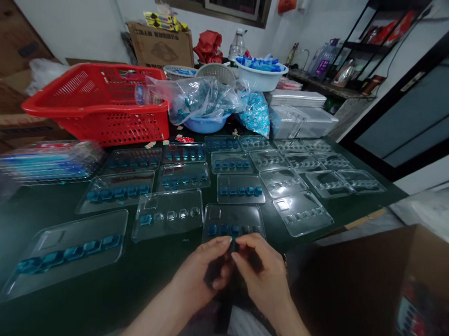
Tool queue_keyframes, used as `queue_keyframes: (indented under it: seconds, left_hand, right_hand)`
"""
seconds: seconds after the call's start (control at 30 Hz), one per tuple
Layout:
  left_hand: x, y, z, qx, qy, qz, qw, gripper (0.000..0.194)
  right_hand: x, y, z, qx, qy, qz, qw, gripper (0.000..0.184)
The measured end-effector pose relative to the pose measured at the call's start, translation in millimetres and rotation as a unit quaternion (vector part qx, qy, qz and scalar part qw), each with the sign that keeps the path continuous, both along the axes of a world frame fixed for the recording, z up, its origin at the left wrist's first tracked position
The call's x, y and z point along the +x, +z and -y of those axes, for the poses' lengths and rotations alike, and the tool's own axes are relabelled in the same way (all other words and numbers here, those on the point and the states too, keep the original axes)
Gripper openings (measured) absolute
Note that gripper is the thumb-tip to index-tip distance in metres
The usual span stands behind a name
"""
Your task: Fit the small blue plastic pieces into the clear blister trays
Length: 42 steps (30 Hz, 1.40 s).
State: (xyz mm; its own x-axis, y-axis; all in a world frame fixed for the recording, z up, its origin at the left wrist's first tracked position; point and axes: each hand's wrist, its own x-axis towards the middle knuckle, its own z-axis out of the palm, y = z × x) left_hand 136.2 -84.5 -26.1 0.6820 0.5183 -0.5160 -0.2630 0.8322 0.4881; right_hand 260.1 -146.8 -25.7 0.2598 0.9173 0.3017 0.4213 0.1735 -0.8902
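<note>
So, counter (25, 228): dark green, spread with rows of clear plastic blister trays (167, 215), most holding blue pieces in a line.
Back of the counter: a red plastic basket (100, 106), a bulging clear bag (198, 101) of blue packets, and a white basin (259, 74) heaped with more.
Nearest tray (232, 221): straight ahead of the person, a row of blue pieces along its near side.
Left hand (200, 272): curled, fingertips at the tray's near edge.
Right hand (262, 275): curled, facing the left, almost touching it.
Grip: both closed in on a small blue piece (233, 244), too shadowed to tell whether it is held.
</note>
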Motion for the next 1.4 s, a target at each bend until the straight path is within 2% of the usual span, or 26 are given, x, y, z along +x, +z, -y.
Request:
queue_keyframes:
  seconds: [0.17,0.3,0.4,0.57,0.7,0.8,1.03,1.17,1.27,1.4]
  left_hand:
    - [4.6,0.2,3.4,0.044,-0.003,-0.017,0.999,0.013]
    - [0.5,6.0,0.0,0.056,-0.027,-0.035,0.997,0.016]
    - [-10.2,11.0,-8.5,0.013,0.009,-0.036,0.999,0.023]
    - [-28.7,15.9,-22.3,-0.037,0.041,-0.004,0.998,0.030]
    - [-32.4,14.7,-24.6,-0.049,0.035,0.009,0.998,0.031]
    - [-30.6,11.7,-23.4,-0.056,0.024,0.011,0.998,0.030]
    - [-17.9,12.0,-20.9,-0.066,-0.007,0.015,0.998,0.037]
    - [-10.2,11.3,-19.8,-0.061,-0.024,0.008,0.998,0.043]
    - [-6.3,7.6,-16.4,-0.036,-0.025,-0.010,0.999,0.043]
    - [-0.4,6.6,-8.2,-0.016,-0.035,-0.035,0.999,0.043]
  right_hand:
    - [-6.2,-3.2,-0.3,-0.041,-0.062,-0.041,0.996,0.008]
    - [11.4,-3.7,0.5,-0.050,-0.098,-0.046,0.993,0.007]
    - [33.2,-2.3,-2.0,-0.029,-0.130,0.014,0.991,0.008]
    - [44.9,-13.1,-17.1,-0.034,-0.087,0.140,0.986,0.010]
    - [38.5,-22.9,-27.6,-0.041,-0.095,0.262,0.960,0.012]
    - [35.2,-23.1,-30.6,-0.050,-0.071,0.336,0.938,0.012]
    - [33.4,-21.6,-36.3,-0.057,-0.055,0.417,0.905,0.014]
    - [32.1,-10.4,-28.2,-0.070,-0.046,0.429,0.899,0.020]
    - [24.1,6.5,-16.6,-0.028,-0.052,0.382,0.922,0.032]
    - [7.1,26.4,-10.6,-0.023,0.021,0.313,0.949,0.026]
